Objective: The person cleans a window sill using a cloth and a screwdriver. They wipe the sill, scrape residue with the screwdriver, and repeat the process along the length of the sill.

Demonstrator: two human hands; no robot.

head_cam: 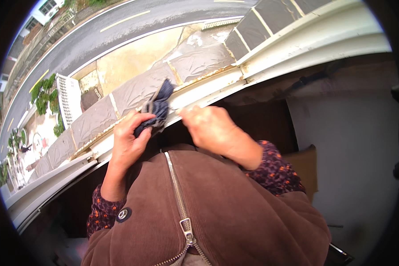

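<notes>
My left hand (129, 139) pinches a crumpled dark blue cloth (159, 108) between thumb and fingers. The cloth stands up over the white window frame (206, 89), its loose end slightly blurred. Beside it, my right hand (209, 128) is at the inner edge of the frame with its fingers curled. Its fingertips are blurred and partly turned away, so whether they grip anything is hidden. Rust-brown grime runs along the frame's outer edge, next to a grey tiled ledge (139, 93).
White window sections (306, 46) flank the opening at both sides. Outside, far below, lie a paved yard (129, 56), a white balustrade (66, 99), shrubs (45, 93) and a road (119, 30). Indoors, a brown board-like panel (304, 166) stands at the right.
</notes>
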